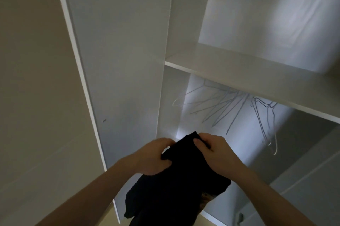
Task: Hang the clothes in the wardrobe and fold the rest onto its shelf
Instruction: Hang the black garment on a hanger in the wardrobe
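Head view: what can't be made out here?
- Black cloth garment, gripped by left hand and right hand: type unclear, bunched; lower end cut off by bottom edge.
- Thin wire hangers: rail hidden behind white wardrobe shelf; count unclear, overlapping.
- Upper compartment: blurred.
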Motion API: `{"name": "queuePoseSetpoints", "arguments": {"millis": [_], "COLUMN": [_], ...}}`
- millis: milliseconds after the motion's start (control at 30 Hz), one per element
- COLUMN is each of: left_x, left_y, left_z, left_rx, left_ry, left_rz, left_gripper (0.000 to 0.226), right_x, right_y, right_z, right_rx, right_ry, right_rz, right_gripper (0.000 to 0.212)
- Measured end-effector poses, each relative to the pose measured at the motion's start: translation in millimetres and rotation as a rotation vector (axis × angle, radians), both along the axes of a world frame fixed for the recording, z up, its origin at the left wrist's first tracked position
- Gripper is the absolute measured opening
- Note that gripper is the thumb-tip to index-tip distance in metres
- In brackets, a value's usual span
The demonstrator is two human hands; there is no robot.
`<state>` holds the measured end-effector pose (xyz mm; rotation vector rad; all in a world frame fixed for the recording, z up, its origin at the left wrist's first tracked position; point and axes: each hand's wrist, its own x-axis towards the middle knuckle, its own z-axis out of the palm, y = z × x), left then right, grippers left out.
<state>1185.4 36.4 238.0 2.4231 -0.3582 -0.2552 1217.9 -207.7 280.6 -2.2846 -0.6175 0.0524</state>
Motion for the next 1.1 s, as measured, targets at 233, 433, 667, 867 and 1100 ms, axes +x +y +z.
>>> {"name": "queuePoseSetpoints", "arguments": {"millis": [233, 433, 667, 867, 1100], "left_x": [51.3, 91.4, 188.8, 309.7, 403.8], "left_y": [-38.5, -62.8, -57.0, -35.9, -28.5], "left_z": [5.0, -7.0, -10.2, -15.8, -37.7], "left_rx": [0.047, 0.033, 0.165, 0.149, 0.328], "left_ry": [-0.029, 0.122, 0.204, 0.085, 0.075], "left_rz": [-0.098, -0.094, -0.012, 0.278, 0.284], "left_gripper": [0.019, 0.014, 0.015, 0.04, 0.073], "right_x": [0.8, 20.5, 57.3, 102.7, 140.0], "right_y": [-54.0, -92.2, -103.3, -114.8, -109.0], "right_z": [2.3, -14.6, -31.1, -39.1, -52.3], "right_rx": [0.039, 0.028, -0.008, -0.027, -0.008], "right_ry": [0.025, 0.067, 0.102, 0.095, 0.107], "right_rz": [-0.076, -0.155, -0.216, -0.326, -0.444], "right_gripper": [0.035, 0.038, 0.039, 0.041, 0.043]}}
